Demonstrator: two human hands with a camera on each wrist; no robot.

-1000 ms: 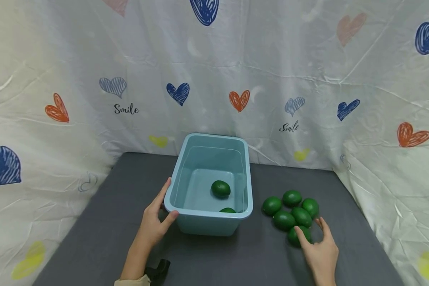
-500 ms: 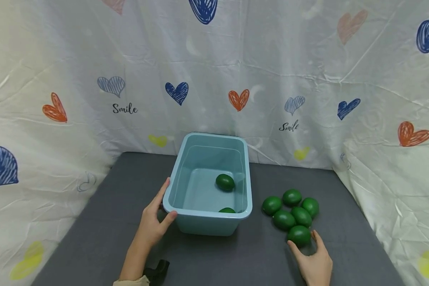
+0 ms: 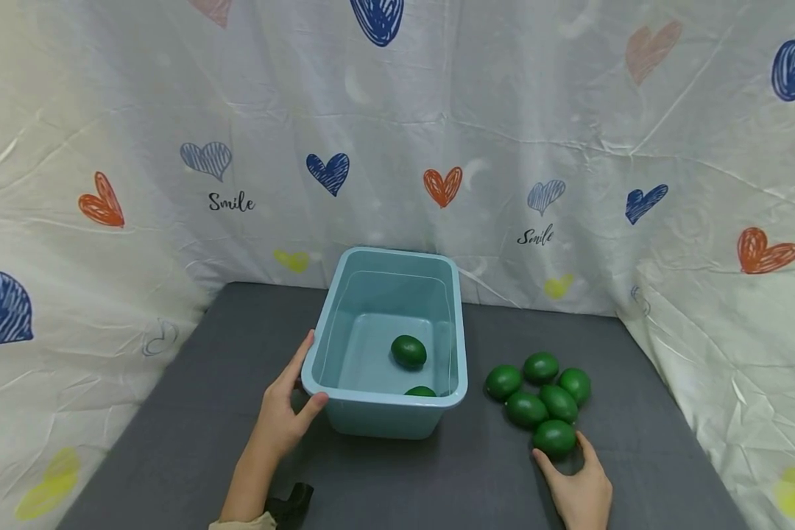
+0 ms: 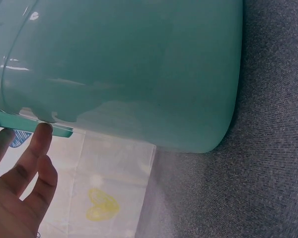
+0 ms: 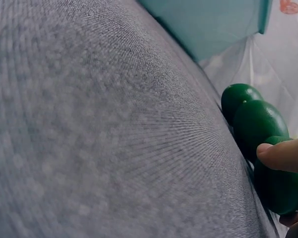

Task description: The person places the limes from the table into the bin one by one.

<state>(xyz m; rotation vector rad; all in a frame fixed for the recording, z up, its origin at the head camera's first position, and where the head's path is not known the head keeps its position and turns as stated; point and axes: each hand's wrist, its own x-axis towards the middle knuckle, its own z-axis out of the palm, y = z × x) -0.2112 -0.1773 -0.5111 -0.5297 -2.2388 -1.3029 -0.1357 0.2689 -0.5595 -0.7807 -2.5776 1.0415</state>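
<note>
A light blue plastic tub [image 3: 387, 416] stands mid-table in the head view. My left hand [image 3: 285, 416] holds its near left corner, thumb on the front rim and fingers along the left side. In the left wrist view, the fingertips of my left hand [image 4: 27, 178] touch just under the rim. Inside the tub lie a dark green lime [image 3: 408, 352] and another lime [image 3: 420, 391], partly hidden by the front wall. My right hand [image 3: 579, 489] pinches the nearest lime [image 3: 553, 439] of a cluster; in the right wrist view, the thumb [image 5: 283, 154] lies across this lime [image 5: 278, 191].
Several more limes [image 3: 526, 408] lie close together just beyond the right hand, right of the tub. A dark grey cloth [image 3: 464, 478] covers the table. Behind it hangs a white curtain [image 3: 384, 96] printed with hearts. A black object [image 3: 293, 504] shows beside the left forearm.
My right hand has drawn back toward me and slightly left, around the nearest lime, which has shifted slightly. One lime in the tub has rolled away and back. The left hand stays put.
</note>
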